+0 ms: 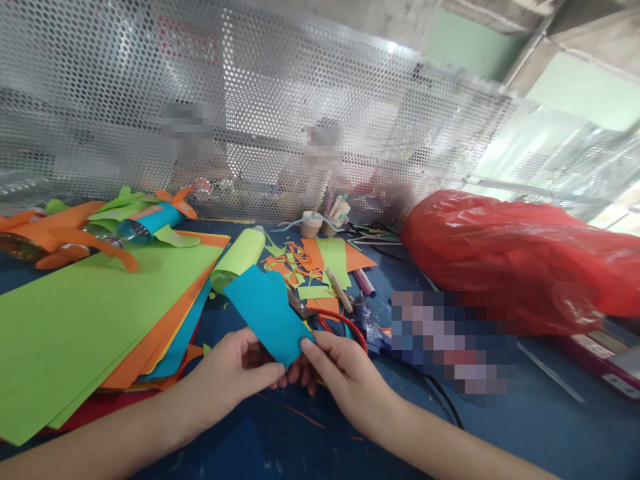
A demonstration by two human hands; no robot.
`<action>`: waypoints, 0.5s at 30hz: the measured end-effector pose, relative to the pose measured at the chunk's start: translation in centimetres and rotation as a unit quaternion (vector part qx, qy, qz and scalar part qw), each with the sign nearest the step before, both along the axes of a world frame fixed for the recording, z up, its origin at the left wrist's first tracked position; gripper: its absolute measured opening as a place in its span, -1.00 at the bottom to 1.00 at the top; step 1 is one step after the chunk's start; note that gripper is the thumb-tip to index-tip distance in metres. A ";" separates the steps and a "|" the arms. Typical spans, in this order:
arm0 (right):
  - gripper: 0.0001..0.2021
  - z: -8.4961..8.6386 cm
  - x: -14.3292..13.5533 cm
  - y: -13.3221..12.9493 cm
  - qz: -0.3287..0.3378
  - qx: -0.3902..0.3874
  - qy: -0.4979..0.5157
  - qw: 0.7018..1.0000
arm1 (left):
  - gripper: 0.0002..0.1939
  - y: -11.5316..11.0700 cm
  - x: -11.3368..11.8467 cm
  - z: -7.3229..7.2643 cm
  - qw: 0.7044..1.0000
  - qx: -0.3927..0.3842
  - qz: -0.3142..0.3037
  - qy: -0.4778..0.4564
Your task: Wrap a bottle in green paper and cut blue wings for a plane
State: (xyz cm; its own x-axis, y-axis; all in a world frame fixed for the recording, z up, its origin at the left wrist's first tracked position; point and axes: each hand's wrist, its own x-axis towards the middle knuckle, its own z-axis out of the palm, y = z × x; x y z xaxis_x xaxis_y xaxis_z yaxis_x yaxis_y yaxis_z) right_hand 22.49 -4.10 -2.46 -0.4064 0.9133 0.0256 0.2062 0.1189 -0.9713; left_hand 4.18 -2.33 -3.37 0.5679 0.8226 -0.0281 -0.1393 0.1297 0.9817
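Observation:
Both my hands hold a piece of blue paper (pixel 267 313) tilted above the table. My left hand (pixel 245 367) grips its lower edge, the thumb in front and the other fingers partly hidden behind it. At the lower right corner, my right hand (pixel 340 363) pinches the paper between thumb and fingers. The paper's upper right edge is cut in a curve. Just behind it lie red-handled scissors (pixel 345 317), partly covered. A bottle wrapped in light green paper (pixel 240 257) rests on its side beyond the blue piece.
Left lies a stack of coloured sheets (pixel 115 300), with paper-wrapped bottles (pixel 150 223) behind. Orange and green scraps (pixel 330 257), a marker (pixel 365 282) and a blue glue gun (pixel 370 327) lie ahead. A red plastic bag (pixel 510 260) fills the right; a perforated metal screen (pixel 280 100) stands behind.

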 end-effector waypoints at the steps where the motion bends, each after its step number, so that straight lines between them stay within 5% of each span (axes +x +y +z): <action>1: -0.55 0.0 0.0 0.0 -0.001 0.000 0.006 1.000 | -0.92 0.0 0.0 0.1 1.000 0.000 0.000 -0.003; 15: -0.77 0.2 0.0 -0.1 -0.024 0.008 -0.033 0.999 | -0.79 0.0 -0.1 -0.2 0.998 -0.036 0.037 0.038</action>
State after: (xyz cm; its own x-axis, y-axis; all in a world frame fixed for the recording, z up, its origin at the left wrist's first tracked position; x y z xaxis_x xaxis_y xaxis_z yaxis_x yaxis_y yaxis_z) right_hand 22.52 -4.17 -2.29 -0.3639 0.9313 0.0156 0.2747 0.1233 -0.9536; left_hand 4.04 -2.31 -3.61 0.4994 0.8567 -0.1292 -0.0757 0.1917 0.9785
